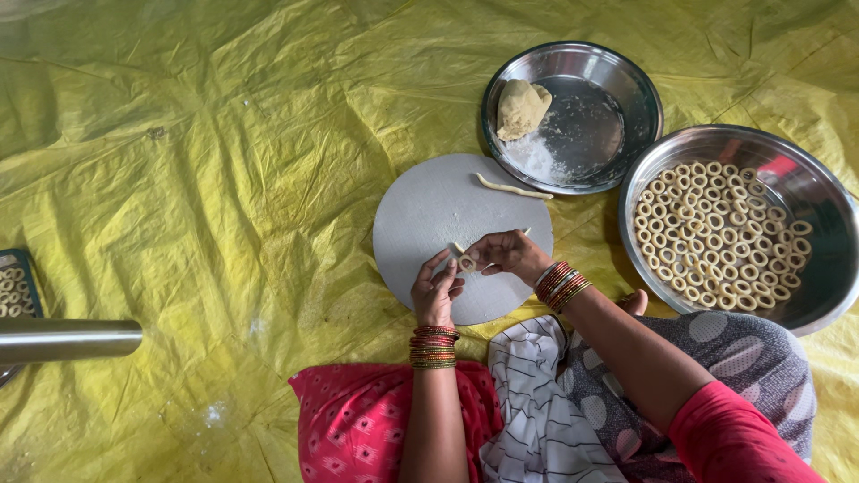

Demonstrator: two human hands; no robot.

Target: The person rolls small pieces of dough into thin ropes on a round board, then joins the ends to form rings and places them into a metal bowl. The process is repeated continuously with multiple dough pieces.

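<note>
Both my hands meet over the near part of a round grey board (420,215). My left hand (435,291) and my right hand (507,253) pinch a small pale dough ring (465,263) between their fingertips. A thin dough strip (514,188) lies on the board's far right edge. Red and gold bangles circle both wrists.
A steel plate (617,89) behind the board holds a dough lump (521,108) and some flour. A large steel bowl (805,304) at right holds several dough rings. A steel cylinder (67,339) and a tray with rings (16,284) sit at left. Yellow tarp (179,161) covers the floor.
</note>
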